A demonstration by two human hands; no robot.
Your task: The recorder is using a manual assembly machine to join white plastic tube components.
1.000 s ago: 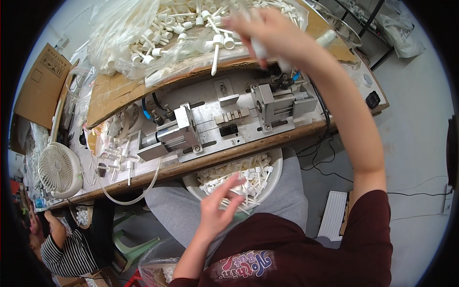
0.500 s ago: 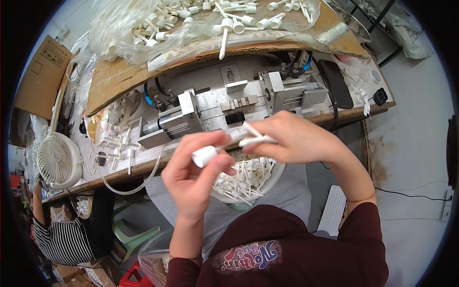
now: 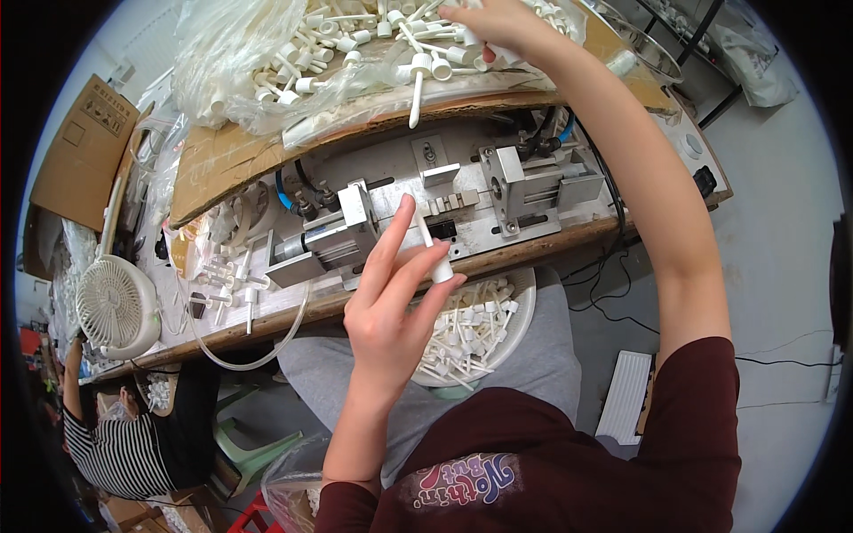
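Note:
My left hand [image 3: 391, 306] is closed around a white plastic stick with a wide cap-like end [image 3: 440, 269]. Its thin shaft points up and away, in front of the metal clamping fixture [image 3: 431, 197]. My right hand [image 3: 506, 27] reaches to the top edge, among a pile of similar white capped sticks [image 3: 355, 40] on clear plastic and cardboard. Its fingers are partly cut off and blurred, so I cannot make out what they hold. On my lap, below the left hand, a round white basket [image 3: 526, 329] holds many such pieces.
Air cylinders [image 3: 329, 238] with blue hoses flank the fixture. A cardboard sheet [image 3: 222, 164] overhangs it. At left stand a white fan [image 3: 115, 302] and several loose white parts [image 3: 235, 275]. Another person in a striped shirt [image 3: 120, 449] sits at lower left.
My right hand, which held thin white sticks near the basket, has moved up and away to the pile. My left hand has turned its capped piece so the shaft points away.

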